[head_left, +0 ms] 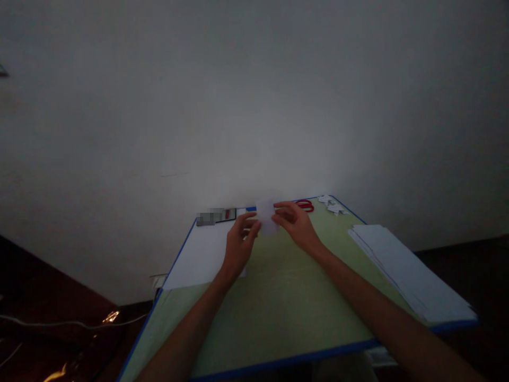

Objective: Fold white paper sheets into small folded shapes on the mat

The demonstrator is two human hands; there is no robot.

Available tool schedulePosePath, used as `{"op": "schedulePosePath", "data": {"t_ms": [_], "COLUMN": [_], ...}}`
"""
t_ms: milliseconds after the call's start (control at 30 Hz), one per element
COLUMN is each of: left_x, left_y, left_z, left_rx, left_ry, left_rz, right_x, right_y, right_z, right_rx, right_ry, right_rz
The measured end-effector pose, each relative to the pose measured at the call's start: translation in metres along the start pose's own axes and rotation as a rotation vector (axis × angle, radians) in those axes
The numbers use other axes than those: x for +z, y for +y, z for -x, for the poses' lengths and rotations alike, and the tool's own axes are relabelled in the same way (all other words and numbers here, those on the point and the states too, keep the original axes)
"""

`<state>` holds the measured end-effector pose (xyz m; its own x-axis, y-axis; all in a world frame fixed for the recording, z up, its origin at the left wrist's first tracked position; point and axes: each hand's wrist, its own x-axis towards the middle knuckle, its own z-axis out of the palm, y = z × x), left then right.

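Between both hands, above the far part of the table, is a small piece of white paper [266, 216], a little blurred. My left hand [240, 237] pinches its left edge with thumb and fingers. On the right edge, the thumb and fingers of my right hand [296, 223] are closed in a pinch. Just beyond my right hand lies a pair of scissors with red handles [305, 206], its blades hidden behind the hand. A large white sheet [199, 254] lies flat on the table, partly behind my left hand.
The light green table [286, 313] has a blue edge and stands against a grey wall. A phone-like device [227, 214], partly pixelated, lies at the back left. White paper scraps [333, 204] lie at the back right. A stack of white sheets [409, 270] lines the right side.
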<state>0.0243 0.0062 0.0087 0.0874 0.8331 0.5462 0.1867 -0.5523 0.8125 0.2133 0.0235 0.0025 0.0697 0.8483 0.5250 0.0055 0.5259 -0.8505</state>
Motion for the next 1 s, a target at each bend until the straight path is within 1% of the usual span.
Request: {"op": "schedulePosePath", "data": {"t_ms": [100, 200, 300, 400, 500, 800, 1000], "left_x": [-0.002, -0.003, -0.003, -0.001, -0.001, -0.004, -0.005], "left_y": [0.002, 0.006, 0.007, 0.005, 0.004, 0.005, 0.006], "left_z": [-0.002, -0.002, 0.000, 0.000, 0.001, 0.002, 0.002], "left_rx": [-0.016, -0.020, -0.008, 0.040, 0.087, 0.201, 0.243], "left_ry": [0.081, 0.108, 0.125, 0.113, 0.086, 0.102, 0.092], "left_rz": [0.034, 0.030, 0.023, 0.012, -0.031, -0.185, -0.194], "right_x": [0.004, 0.006, 0.006, 0.006, 0.007, 0.009, 0.007], "right_y": [-0.002, -0.006, -0.010, -0.013, -0.016, -0.025, -0.026], "right_z": [0.005, 0.009, 0.011, 0.011, 0.012, 0.014, 0.014], "right_rx": [-0.094, -0.200, -0.329, -0.407, -0.430, -0.473, -0.490], "right_ry": [-0.057, -0.085, -0.055, 0.006, 0.023, -0.016, -0.036], "right_rz": [0.101, 0.211, 0.317, 0.358, 0.323, 0.290, 0.278]}}
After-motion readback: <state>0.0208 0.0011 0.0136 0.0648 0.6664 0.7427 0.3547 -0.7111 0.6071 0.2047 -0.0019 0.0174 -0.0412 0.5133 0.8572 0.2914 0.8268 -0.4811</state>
